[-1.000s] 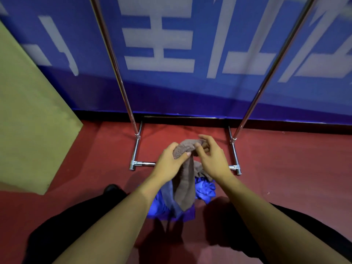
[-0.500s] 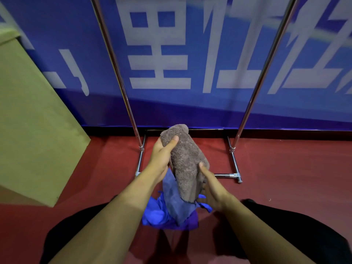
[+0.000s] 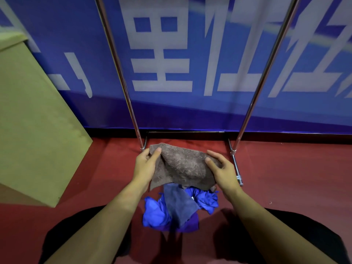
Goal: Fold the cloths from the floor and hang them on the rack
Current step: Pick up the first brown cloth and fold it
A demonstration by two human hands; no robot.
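Observation:
A brown fluffy cloth [image 3: 182,166] is stretched out flat between both hands above the floor. My left hand [image 3: 145,165] pinches its upper left corner and my right hand [image 3: 221,168] grips its right edge. Under it on the red floor lies a small pile: a grey-blue cloth [image 3: 178,203], a bright blue cloth [image 3: 154,214] and a purple one [image 3: 190,225]. The chrome rack [image 3: 122,73] stands just behind, its two uprights rising out of the top of the view; its top bar is out of sight.
A tall green-tan panel [image 3: 34,121] leans at the left. A blue banner with white characters [image 3: 171,54] covers the wall behind the rack. The rack's right foot bar [image 3: 236,168] lies on the floor by my right hand. My dark-trousered knees sit at the bottom.
The brown cloth hung bunched and vertical from my left hand; now my hands have moved apart and spread it open sideways. My right hand shifted from its lower edge to its right edge.

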